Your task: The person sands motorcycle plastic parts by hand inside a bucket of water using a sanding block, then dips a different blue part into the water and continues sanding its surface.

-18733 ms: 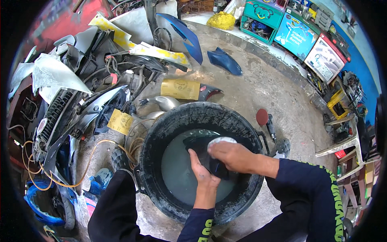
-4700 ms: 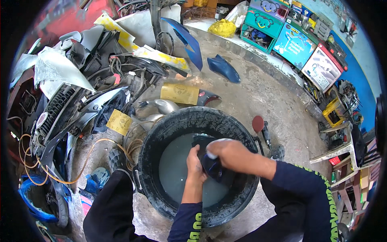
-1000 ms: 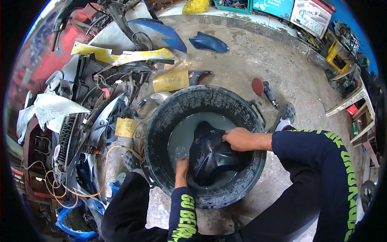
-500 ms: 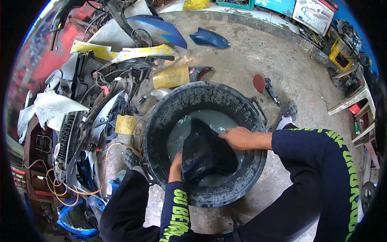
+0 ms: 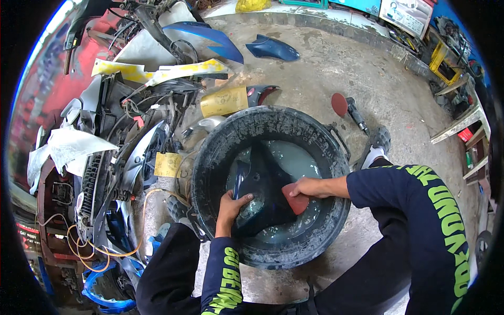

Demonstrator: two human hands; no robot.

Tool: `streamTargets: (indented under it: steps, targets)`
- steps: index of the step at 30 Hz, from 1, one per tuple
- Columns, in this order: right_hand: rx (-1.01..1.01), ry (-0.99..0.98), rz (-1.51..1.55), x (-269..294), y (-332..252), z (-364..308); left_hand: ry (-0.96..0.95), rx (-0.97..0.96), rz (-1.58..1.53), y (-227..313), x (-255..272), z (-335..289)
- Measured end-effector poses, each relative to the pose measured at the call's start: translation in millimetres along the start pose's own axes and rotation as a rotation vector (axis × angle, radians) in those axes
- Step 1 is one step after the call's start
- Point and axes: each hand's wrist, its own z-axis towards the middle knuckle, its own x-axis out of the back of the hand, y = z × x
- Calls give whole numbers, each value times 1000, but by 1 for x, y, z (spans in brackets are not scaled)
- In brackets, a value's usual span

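A large black tub (image 5: 226, 123) of cloudy water (image 5: 294, 152) stands between my knees. Inside it a dark, glossy motorcycle body panel (image 5: 265, 184) lies tilted, partly in the water. My left hand (image 5: 229, 209) grips the panel's near left edge, with the thumb stretched over its inner face. In my right hand (image 5: 310, 188) is a reddish sanding disc (image 5: 295, 200), pinched between thumb and fingers over the panel's right side. Whether the disc touches the panel, I cannot tell.
A sander with a round red pad (image 5: 339, 104) lies on the concrete right of the tub. A roll of yellow sandpaper (image 5: 224, 102) sits beyond the rim. Motorcycle parts and an orange hose (image 5: 142, 220) crowd the left. A blue panel (image 5: 273, 48) lies farther off; a wooden stand (image 5: 462, 126) is at right.
The panel has turned and tilted in the tub. My left hand has come up onto its edge. The reddish disc, unseen before, now shows in my right hand, which is slightly lower.
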Motion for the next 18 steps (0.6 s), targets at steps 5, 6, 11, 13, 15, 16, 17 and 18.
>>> streamTargets:
  steps: [5,6,11,13,15,16,17,18]
  targets:
    - [231,199,-240,9,-46,-34,106,-151,-146,-5,2,1]
    - [311,296,-377,13,-53,-41,146,-233,-94,1,-3,4]
    - [579,517,-485,30,-54,-38,247,-356,14,27,-22,5]
    - [570,584,-515,35,-50,-34,280,-393,50,32,-26,11]
    - [562,635,-546,33,-54,-33,411,-412,277,25,-25,22]
    - [525,628,-559,31,-58,-30,416,-413,278,21,-21,26]
    - [481,626,-572,31,-61,-29,368,-366,131,17,-18,30]
    - [479,627,-574,30,-66,-31,322,-317,-14,14,-14,32]
